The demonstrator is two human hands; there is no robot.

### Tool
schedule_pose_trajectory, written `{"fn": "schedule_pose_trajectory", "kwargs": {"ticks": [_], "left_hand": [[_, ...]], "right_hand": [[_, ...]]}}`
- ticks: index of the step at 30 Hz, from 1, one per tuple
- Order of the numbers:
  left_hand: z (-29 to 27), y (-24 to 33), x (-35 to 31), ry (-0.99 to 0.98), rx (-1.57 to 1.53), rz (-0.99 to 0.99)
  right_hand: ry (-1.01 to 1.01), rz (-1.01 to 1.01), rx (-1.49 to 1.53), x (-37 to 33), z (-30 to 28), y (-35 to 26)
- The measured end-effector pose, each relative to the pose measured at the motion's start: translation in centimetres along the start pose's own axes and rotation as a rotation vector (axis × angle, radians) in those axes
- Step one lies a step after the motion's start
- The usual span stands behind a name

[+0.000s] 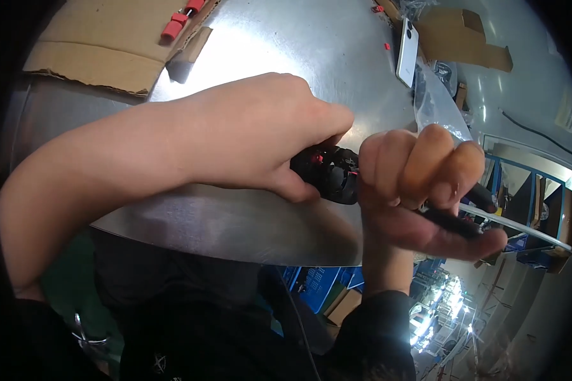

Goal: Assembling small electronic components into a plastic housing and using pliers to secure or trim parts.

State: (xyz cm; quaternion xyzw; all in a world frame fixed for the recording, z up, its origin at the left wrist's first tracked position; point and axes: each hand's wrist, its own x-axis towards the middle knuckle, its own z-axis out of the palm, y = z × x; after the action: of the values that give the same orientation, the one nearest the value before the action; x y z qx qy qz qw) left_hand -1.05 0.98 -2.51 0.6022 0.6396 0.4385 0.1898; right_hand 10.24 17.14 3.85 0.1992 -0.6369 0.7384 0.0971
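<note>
My left hand (267, 130) reaches across the metal table and grips a black, rounded part (330, 174) with small red bits in it. The thumb presses on its near side, and the fingers are mostly hidden behind the hand. Right beside that part, my right hand (419, 178) is closed in a fist around a tool with two black handles (451, 222), which looks like pliers. Its handle ends stick out to the right, and its working end is hidden by the fist and the black part.
A cardboard box (95, 66) with red-handled pieces (175, 26) on it lies at the far left of the metal table (235, 228). At the far right are a white phone (407, 52), clear plastic bags (438, 101) and more cardboard (457, 38). Blue crates (314, 289) stand below the table edge.
</note>
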Motion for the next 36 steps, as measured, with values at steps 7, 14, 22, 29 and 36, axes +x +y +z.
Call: {"fn": "schedule_pose_trajectory", "kwargs": {"ticks": [7, 14, 22, 29, 36], "left_hand": [[-0.4, -0.3, 0.2, -0.083, -0.025, 0.009], [-0.4, -0.5, 0.6, -0.108, -0.084, 0.018], [-0.9, -0.5, 0.1, -0.088, -0.084, 0.016], [-0.5, -0.8, 1.1, -0.092, -0.014, 0.129], [-0.4, 0.3, 0.5, -0.050, 0.025, 0.028]], "right_hand": [[-0.487, 0.008, 0.263, 3.8, -4.2, 2.2], [-0.840, 0.069, 0.578, 6.2, -3.9, 3.3], [-0.830, 0.103, 0.548, 6.1, -1.7, 3.0], [-0.152, -0.064, 0.192, 2.3, -2.5, -1.7], [0.181, -0.373, -0.252, -3.2, 1.8, -0.9]]}}
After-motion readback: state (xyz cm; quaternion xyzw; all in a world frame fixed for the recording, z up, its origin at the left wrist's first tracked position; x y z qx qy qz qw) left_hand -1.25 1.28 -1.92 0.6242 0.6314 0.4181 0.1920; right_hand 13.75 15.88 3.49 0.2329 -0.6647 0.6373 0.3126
